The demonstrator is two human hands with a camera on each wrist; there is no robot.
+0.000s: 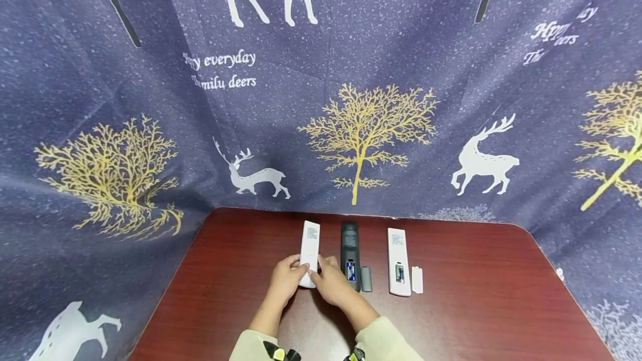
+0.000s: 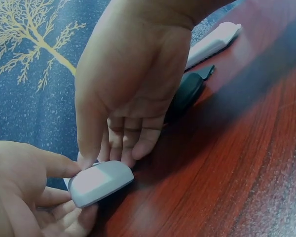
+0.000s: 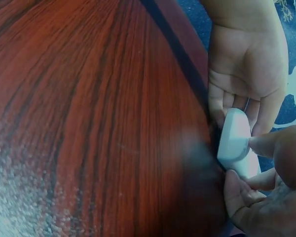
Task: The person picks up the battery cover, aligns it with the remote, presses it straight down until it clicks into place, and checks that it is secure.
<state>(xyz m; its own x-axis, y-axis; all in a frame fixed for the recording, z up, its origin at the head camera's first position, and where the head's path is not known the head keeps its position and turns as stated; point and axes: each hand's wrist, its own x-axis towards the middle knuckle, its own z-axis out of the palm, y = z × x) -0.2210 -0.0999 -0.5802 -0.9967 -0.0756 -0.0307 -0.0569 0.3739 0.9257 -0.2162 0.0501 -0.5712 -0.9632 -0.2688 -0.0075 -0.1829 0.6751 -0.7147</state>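
A white remote control (image 1: 310, 244) lies back side up between my two hands, its label with a printed code facing upward. My left hand (image 1: 285, 282) grips its left edge, thumb on the back near the lower end. From the other side my right hand (image 1: 332, 284) holds the right edge, its thumb pressing on the back. In the left wrist view the near end of the white remote (image 2: 101, 183) points toward the camera, fingers on both sides. The right wrist view shows the same white remote (image 3: 234, 140) with the right thumb and fingers at its edge.
Right of my hands lies a black remote (image 1: 350, 238) with blue batteries (image 1: 351, 272) exposed, its dark cover (image 1: 366, 279) beside it. Farther right is another white remote (image 1: 398, 252), compartment uncovered, a battery inside, with its white cover (image 1: 417, 280) alongside. A patterned curtain (image 1: 271, 127) hangs behind the table (image 1: 225, 272).
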